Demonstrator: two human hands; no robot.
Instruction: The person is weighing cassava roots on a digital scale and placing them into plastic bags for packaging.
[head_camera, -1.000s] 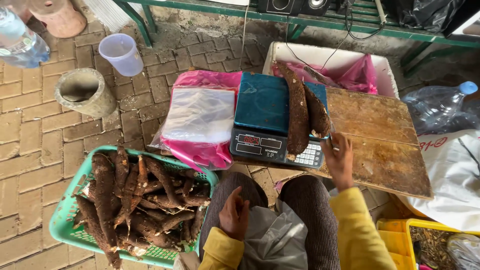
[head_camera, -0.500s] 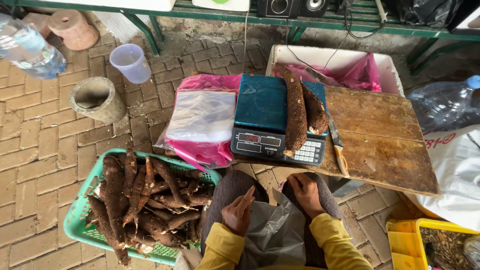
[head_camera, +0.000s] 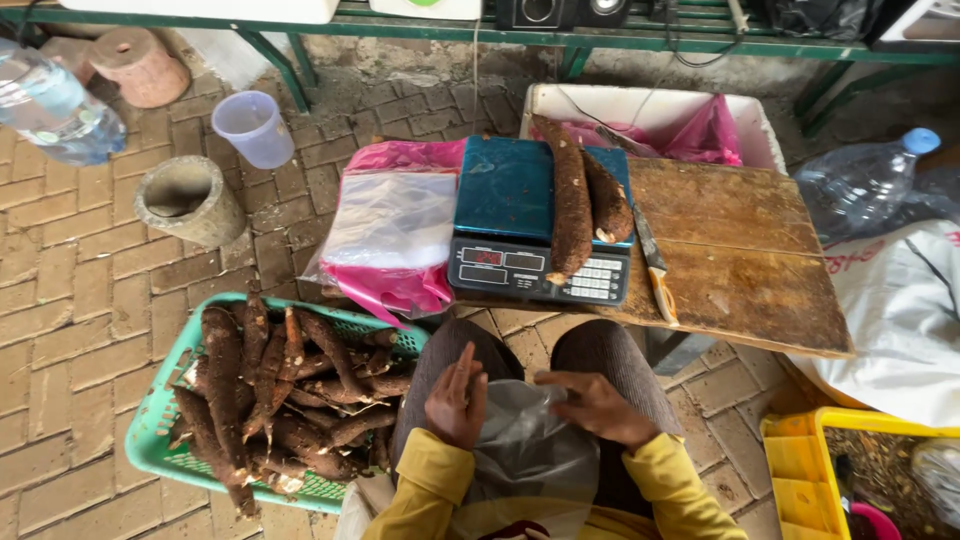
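view: single head camera, no second view
angle: steeply down, facing forward over lap
range: close; lap nearest, scale (head_camera: 540, 232) mid-frame, bench legs farthest

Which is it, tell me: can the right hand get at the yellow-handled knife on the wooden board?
Probably yes. The right hand rests on a clear plastic bag in the lap; the yellow-handled knife lies uncovered on the wooden board just ahead.

Bright yellow long sleeves (head_camera: 672, 487) with loose, slightly bunched cuffs at the wrists, plus grey-brown ribbed trousers (head_camera: 610, 362) over both knees. Both hands bare, no gloves or rings showing.
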